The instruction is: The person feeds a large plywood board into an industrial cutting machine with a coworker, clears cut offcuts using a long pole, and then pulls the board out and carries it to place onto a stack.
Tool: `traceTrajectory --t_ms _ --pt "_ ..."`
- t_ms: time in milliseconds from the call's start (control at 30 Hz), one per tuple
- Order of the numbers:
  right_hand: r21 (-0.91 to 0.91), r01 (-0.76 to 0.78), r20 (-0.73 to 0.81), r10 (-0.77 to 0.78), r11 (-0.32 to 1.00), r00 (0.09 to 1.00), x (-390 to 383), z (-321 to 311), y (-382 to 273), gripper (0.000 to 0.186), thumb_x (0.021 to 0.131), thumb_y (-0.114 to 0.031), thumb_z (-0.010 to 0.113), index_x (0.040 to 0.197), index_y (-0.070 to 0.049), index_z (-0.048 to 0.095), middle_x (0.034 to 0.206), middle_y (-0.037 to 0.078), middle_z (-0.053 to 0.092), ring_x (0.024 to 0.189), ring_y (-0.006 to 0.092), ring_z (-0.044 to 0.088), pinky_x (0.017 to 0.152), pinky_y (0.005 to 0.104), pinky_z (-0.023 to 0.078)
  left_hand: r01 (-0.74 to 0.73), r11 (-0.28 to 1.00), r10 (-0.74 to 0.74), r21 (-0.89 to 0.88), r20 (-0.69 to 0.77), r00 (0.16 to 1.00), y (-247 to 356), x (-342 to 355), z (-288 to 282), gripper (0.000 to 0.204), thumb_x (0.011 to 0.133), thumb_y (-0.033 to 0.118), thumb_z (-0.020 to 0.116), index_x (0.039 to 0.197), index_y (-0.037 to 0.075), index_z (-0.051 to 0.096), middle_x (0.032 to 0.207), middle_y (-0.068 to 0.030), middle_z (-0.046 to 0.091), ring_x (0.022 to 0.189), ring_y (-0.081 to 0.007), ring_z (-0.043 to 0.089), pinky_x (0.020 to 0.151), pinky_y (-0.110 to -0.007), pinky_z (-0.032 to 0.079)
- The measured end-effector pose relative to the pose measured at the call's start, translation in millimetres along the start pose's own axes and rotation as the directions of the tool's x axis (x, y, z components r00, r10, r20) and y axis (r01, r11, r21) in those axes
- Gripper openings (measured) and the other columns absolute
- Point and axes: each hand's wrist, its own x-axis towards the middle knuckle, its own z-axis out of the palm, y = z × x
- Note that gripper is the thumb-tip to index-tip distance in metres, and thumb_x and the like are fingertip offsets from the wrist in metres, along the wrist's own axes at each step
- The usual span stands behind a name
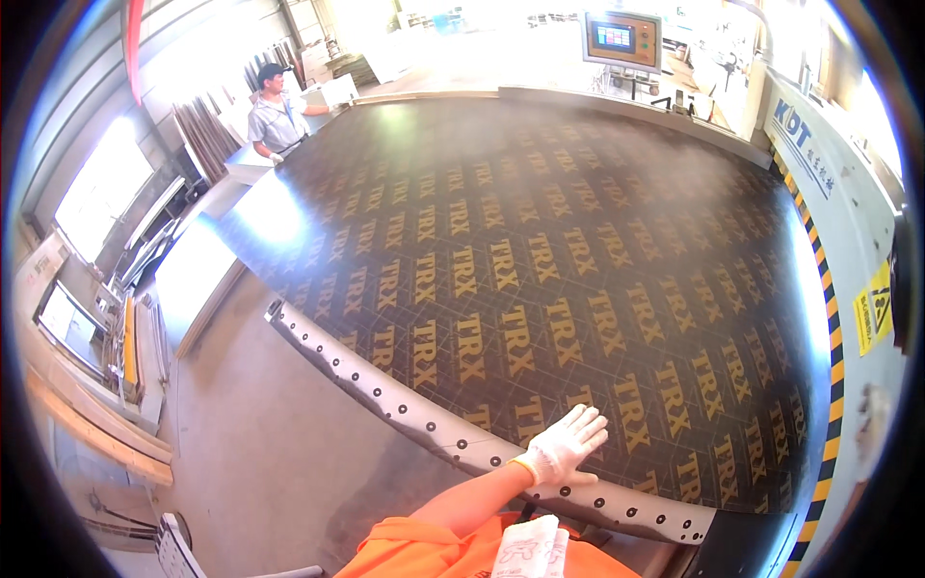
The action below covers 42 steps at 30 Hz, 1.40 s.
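Observation:
A large dark brown panel [540, 250] printed with rows of yellow letters lies flat on a machine table and fills most of the view. My left hand [564, 448], in a white glove, rests flat on the panel's near edge with its fingers spread and holds nothing. The bare forearm runs back to an orange sleeve. A white gloved shape with red print [530, 551] sits low against my chest. It looks like my right hand, but its fingers do not show.
A white table rail with round holes [385, 397] runs under the panel's near edge. A machine housing with a yellow-black stripe [834, 337] borders the right side. A co-worker [275, 118] stands at the far left corner. A control screen [621, 39] stands behind; boards [96, 414] are stacked left.

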Motion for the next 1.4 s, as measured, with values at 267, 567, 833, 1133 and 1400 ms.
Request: traceTrajectory --t_ms 267,567,833,1133,1400 --pt "0.419 -0.031 0.303 -0.107 0.908 0.947 -81.8 215.6 -4.9 0.061 0.107 -0.012 0.047 0.168 -0.011 0.040 0.075 -0.006 0.049 0.049 -0.0005 0.037 0.041 0.0170 0.030 0.006 1.000 -0.006 -0.015 -0.004 1.000 -2.0 -4.3 -2.1 0.090 0.087 0.056 0.076 0.151 -0.004 0.055 0.164 -0.0255 0.047 0.159 -0.0441 0.035 0.134 -0.056 0.021" --pt "0.423 -0.088 0.376 -0.086 0.902 0.923 -52.7 292.1 -23.8 0.059 0.108 -0.009 0.047 0.167 -0.011 0.041 0.079 -0.001 0.056 0.053 0.0045 0.043 0.046 0.0247 0.040 -0.037 0.999 0.037 0.019 -0.022 0.999 2.4 4.7 -14.8 0.086 0.085 0.060 0.078 0.144 -0.001 0.061 0.156 -0.0239 0.054 0.150 -0.0449 0.044 0.130 -0.058 0.027" --pt "0.382 -0.085 0.385 -0.075 0.920 0.920 12.9 348.0 -55.4 0.057 0.109 -0.010 0.047 0.165 -0.014 0.046 0.078 0.001 0.054 0.052 0.0066 0.042 0.046 0.0259 0.042 -0.010 0.999 0.011 0.034 -0.009 1.000 6.3 7.0 -22.4 0.084 0.084 0.061 0.079 0.141 0.000 0.063 0.153 -0.0238 0.055 0.148 -0.0481 0.044 0.128 -0.060 0.029" --pt "0.381 -0.041 0.379 -0.116 0.924 0.918 84.0 417.1 -108.8 0.055 0.109 -0.011 0.048 0.164 -0.019 0.048 0.079 0.002 0.057 0.053 0.0086 0.045 0.048 0.0285 0.045 0.004 0.999 -0.004 0.042 0.016 1.000 6.2 5.3 -21.9 0.087 0.084 0.061 0.078 0.143 -0.001 0.061 0.154 -0.0236 0.054 0.150 -0.0464 0.043 0.129 -0.060 0.028" --pt "0.424 -0.041 0.391 -0.141 0.905 0.910 110.4 442.7 -133.7 0.058 0.107 -0.008 0.047 0.164 -0.018 0.048 0.078 0.002 0.057 0.053 0.0093 0.044 0.048 0.0290 0.043 -0.006 1.000 0.006 0.013 -0.038 0.999 5.1 2.9 -20.3 0.085 0.086 0.064 0.077 0.141 0.000 0.064 0.152 -0.0249 0.057 0.147 -0.0476 0.047 0.128 -0.061 0.031"
